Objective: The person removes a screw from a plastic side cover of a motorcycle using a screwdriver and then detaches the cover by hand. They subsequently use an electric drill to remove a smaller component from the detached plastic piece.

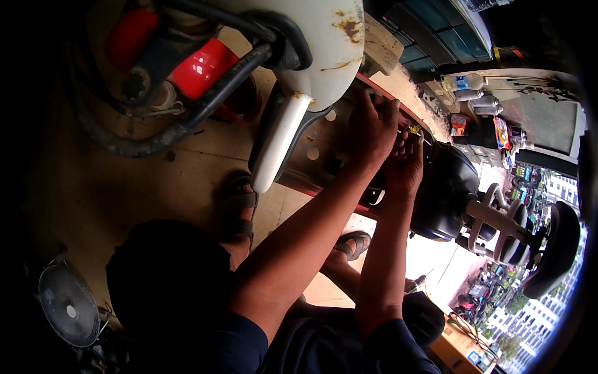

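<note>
Both my arms reach over the footboard [311, 149] of a scooter with red edging. My left hand [374, 132] is over the board close to the black seat base, its fingers bent and its fingertips in shadow; whether they grip anything I cannot make out. Right beside it, my right hand [405, 169] is turned partly palm up with curled fingers. A small yellow piece [412, 130], perhaps a connector or wire end, shows at its fingertips. The black seat base [443, 190] lies just right of this hand.
A rusty white front panel [324, 50] with a white bar stands left of my hands. Black cable [168, 134] loops near a red fender [202, 65]. Bottles and spray cans [483, 103] sit at upper right. A fan [68, 305] is at lower left, a cardboard box [458, 343] at lower right.
</note>
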### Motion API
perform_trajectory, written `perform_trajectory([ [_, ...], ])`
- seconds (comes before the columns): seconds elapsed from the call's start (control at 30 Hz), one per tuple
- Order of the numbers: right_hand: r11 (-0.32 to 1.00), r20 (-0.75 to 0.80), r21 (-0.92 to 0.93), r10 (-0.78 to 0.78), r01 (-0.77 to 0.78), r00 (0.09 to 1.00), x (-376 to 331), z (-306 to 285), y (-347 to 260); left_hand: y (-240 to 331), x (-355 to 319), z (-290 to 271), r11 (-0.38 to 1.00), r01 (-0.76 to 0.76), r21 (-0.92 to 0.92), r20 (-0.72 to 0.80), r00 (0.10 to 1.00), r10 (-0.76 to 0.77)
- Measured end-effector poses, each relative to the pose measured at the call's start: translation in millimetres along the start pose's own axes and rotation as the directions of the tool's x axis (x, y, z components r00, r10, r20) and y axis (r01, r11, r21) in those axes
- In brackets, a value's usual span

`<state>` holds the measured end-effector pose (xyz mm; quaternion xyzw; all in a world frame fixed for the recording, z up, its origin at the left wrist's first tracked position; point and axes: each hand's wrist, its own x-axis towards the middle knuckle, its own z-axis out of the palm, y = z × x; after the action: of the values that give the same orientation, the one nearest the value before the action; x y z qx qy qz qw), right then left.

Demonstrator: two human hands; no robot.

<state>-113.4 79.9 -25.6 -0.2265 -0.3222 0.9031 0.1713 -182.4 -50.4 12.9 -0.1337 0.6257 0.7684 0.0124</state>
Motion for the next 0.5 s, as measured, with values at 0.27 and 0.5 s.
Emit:
perform_trajectory([
  [0.27,0.998,-0.035,-0.061,-0.013,0.011,0.999,6.1,-11.8,2.0,-3.3,2.1,0.0,1.000,0.005,0.004,0.013,1.000,-0.006],
  [0.5,0.999,-0.020,-0.043,0.019,-0.020,1.000,8.2,-16.0,0.9,-5.4,2.2,0.4,1.000,-0.021,-0.016,-0.003,1.000,0.020],
])
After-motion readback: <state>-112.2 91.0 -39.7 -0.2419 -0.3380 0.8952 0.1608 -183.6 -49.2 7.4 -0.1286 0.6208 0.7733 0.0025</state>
